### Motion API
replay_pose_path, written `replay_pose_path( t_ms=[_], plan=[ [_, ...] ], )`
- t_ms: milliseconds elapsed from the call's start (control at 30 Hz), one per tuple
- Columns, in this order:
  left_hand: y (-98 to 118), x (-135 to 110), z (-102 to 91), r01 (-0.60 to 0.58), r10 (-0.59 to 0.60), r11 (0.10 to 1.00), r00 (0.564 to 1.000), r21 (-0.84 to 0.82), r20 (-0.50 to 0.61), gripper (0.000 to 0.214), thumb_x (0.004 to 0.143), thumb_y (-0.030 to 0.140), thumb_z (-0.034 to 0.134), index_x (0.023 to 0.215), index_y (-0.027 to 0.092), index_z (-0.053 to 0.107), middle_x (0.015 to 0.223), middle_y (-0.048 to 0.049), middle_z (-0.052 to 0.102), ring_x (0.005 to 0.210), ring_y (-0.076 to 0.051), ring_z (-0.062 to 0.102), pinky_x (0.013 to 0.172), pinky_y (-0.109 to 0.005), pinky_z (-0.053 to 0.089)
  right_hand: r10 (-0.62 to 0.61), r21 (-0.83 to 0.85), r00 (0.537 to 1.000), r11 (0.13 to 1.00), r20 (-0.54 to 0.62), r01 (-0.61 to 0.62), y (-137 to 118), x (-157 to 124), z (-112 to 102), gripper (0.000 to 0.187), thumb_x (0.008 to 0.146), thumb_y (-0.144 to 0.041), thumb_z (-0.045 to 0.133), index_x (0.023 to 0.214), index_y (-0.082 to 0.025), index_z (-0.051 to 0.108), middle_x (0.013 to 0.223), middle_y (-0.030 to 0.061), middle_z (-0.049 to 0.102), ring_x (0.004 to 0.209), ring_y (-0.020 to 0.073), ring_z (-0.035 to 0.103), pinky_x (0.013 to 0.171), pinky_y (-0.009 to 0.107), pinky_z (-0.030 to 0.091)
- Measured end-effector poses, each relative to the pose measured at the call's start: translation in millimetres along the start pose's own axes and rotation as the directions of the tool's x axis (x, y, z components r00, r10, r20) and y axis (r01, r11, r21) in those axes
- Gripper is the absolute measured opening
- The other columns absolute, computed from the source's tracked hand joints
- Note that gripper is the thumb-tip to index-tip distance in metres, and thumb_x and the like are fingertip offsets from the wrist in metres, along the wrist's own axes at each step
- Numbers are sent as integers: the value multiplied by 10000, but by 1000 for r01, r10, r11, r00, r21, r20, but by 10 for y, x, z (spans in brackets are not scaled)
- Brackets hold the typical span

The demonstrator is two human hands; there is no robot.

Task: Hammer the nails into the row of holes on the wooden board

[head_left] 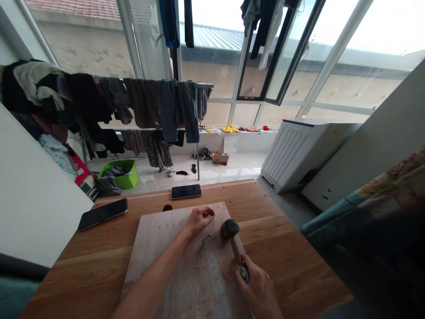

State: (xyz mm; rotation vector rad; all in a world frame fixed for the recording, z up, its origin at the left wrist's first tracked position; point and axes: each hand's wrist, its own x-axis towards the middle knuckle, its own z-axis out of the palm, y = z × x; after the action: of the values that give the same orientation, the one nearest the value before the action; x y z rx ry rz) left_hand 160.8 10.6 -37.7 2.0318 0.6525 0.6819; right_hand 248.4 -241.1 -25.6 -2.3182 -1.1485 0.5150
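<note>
My right hand [257, 281] grips a mallet [237, 252] by its handle. The mallet's black head [229, 228] is over the right side of a pale wooden board [169, 266]. Close to the board's far right corner, my left hand [200, 219] has thumb and fingers pinched together just above the surface; what is between the fingertips is too small to make out. Several loose nails [203, 243] lie on the board between my two hands. A row of small dark spots [169, 224] runs along the far left part of the board.
The board lies on a wooden table [275, 235]. One phone [102, 214] rests at the table's left, another phone [186, 191] at its far edge. Beyond are a loaded clothes rack [172, 106], a green basin [128, 176] and a white ribbed unit [292, 150]. A curtain [361, 204] hangs at right.
</note>
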Motion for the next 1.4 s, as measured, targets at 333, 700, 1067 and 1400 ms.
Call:
replay_pose_path(
  t_ms=[333, 700, 1067, 1400],
  plan=[
    [35, -22, 9, -93, 95, 988, 995, 126, -12, 105, 742, 128, 670, 818, 183, 717, 835, -36, 702, 819, -176, 636, 773, -272, 502, 28, 357, 999, 933, 47, -43, -5, -10, -46, 457, 843, -572, 521, 1102, -217, 643, 948, 75, 743, 912, 254, 700, 773, 293, 518],
    [14, -17, 15, -122, 127, 987, 991, 107, -45, 94, 737, 114, 671, 754, 188, 724, 918, -56, 696, 922, -197, 613, 859, -313, 479, 11, 687, 983, 714, 181, -134, -176, 124, -73, 587, 843, -675, 511, 1204, -213, 539, 572, -73, 495, 340, 79, 420, 296, 177, 327],
    [32, -11, 11, -90, 95, 991, 994, 97, -49, 94, 721, 117, 704, 752, 193, 749, 925, -52, 701, 911, -188, 619, 846, -297, 481, -138, 718, 986, 695, 96, 27, -491, 422, -58, 517, 898, -631, 450, 1130, -177, 535, 534, -112, 393, 304, 48, 333, 274, 154, 274],
    [-9, -9, 21, -103, 105, 990, 994, 92, -19, 63, 734, 132, 691, 751, 178, 732, 900, -55, 701, 899, -191, 620, 826, -294, 484, -6, 661, 1000, 750, 30, -15, -232, 249, -55, 563, 868, -661, 475, 1127, -177, 600, 590, -62, 488, 385, 86, 442, 344, 184, 380]
  ],
)
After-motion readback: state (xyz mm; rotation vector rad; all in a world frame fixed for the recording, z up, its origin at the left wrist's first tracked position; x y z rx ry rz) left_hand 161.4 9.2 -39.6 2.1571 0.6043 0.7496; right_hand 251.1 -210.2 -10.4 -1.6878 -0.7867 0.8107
